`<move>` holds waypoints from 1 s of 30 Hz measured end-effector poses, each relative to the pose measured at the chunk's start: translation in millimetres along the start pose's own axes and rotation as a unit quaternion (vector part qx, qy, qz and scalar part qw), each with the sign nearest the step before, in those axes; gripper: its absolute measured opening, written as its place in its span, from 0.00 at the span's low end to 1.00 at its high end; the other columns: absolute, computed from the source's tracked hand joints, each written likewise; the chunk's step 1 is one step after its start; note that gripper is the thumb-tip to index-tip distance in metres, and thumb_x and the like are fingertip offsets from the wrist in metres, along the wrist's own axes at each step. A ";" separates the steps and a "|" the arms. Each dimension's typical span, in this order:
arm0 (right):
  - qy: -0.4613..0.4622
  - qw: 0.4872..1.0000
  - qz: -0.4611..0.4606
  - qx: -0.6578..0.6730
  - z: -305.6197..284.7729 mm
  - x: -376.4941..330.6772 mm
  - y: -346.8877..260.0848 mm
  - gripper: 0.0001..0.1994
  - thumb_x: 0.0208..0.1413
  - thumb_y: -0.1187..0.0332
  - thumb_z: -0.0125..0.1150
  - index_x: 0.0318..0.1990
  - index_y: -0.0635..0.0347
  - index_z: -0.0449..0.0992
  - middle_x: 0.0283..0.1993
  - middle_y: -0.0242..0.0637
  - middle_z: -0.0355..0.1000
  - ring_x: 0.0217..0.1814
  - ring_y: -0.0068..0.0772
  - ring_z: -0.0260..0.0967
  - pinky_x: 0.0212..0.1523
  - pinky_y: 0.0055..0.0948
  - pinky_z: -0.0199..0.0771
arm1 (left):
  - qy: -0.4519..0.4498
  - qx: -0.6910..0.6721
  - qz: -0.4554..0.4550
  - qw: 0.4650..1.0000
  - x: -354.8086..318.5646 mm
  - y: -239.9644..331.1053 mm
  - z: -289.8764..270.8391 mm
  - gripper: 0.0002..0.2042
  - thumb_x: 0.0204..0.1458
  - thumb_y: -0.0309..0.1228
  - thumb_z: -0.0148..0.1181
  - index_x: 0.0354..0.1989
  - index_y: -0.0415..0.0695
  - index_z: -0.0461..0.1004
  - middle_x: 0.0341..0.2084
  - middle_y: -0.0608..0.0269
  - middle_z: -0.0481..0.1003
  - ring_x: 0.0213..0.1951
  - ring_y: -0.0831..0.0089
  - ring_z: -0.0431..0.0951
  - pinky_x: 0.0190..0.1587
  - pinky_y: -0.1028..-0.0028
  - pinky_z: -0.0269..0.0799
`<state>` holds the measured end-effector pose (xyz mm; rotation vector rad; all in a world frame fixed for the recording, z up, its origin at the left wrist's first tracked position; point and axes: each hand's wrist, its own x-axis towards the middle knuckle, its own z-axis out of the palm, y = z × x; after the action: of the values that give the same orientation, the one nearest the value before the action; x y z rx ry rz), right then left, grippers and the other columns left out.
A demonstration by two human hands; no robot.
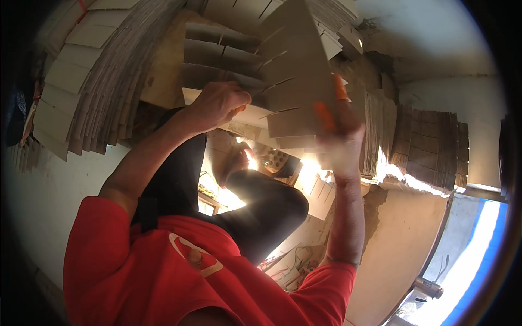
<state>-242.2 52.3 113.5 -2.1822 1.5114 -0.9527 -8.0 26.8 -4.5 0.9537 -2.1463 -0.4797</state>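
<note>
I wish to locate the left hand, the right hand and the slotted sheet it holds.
Left hand [218,103], head view: back of the hand.
Right hand [345,130], head view: back of the hand, blurred.
Slotted sheet [302,64], head view: middle of its broad face.

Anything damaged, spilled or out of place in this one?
Two things: dark patches mar the pale wall at upper right, perhaps damp or wear, and thin strands look tangled near the right sleeve. The evenly spaced slits in the cardboard sheet look deliberate.
</note>
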 end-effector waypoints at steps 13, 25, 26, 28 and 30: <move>-0.076 0.997 -0.024 0.003 37.3 5.5 21.7 0.27 0.56 0.78 0.54 0.64 0.62 0.59 0.20 0.33 0.65 0.14 0.16 0.54 0.17 0.20 0.59 | 0.009 -0.016 -0.012 1.000 2.6 -3.3 2.5 0.06 0.41 0.17 0.61 0.29 0.38 0.76 0.23 0.59 0.75 0.28 0.63 0.75 0.29 0.67 0.72; -0.199 0.974 0.003 -0.110 56.5 4.2 17.8 0.30 0.46 0.80 0.54 0.60 0.75 0.56 0.26 0.53 0.72 0.28 0.54 0.72 0.29 0.45 0.72 | 0.008 -0.012 -0.018 1.000 7.1 0.0 3.8 0.06 0.42 0.18 0.62 0.30 0.37 0.75 0.23 0.56 0.74 0.28 0.61 0.76 0.29 0.66 0.72; -0.192 0.976 -0.015 -0.098 54.1 8.8 23.5 0.30 0.46 0.80 0.54 0.60 0.74 0.57 0.26 0.52 0.72 0.29 0.53 0.72 0.29 0.44 0.71 | 0.006 -0.017 -0.024 1.000 8.1 0.9 3.0 0.06 0.42 0.18 0.62 0.30 0.37 0.75 0.23 0.56 0.74 0.28 0.61 0.76 0.30 0.66 0.72; -0.186 0.981 -0.013 -0.051 45.1 14.0 20.0 0.28 0.46 0.79 0.55 0.58 0.74 0.59 0.26 0.52 0.72 0.29 0.52 0.73 0.29 0.43 0.71 | 0.004 -0.013 -0.023 1.000 7.8 1.3 1.4 0.06 0.42 0.19 0.63 0.30 0.37 0.75 0.23 0.55 0.74 0.28 0.60 0.76 0.30 0.66 0.71; -0.183 0.983 0.027 0.015 30.3 20.0 11.4 0.25 0.47 0.76 0.58 0.56 0.74 0.63 0.25 0.51 0.72 0.29 0.52 0.73 0.28 0.41 0.71 | 0.002 -0.007 -0.027 1.000 8.9 1.7 2.2 0.06 0.42 0.19 0.63 0.30 0.37 0.75 0.24 0.55 0.73 0.28 0.59 0.76 0.30 0.66 0.71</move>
<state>-225.2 26.2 91.5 -2.1376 1.3602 -0.5160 -14.7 21.2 -0.8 1.0066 -2.1159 -0.5187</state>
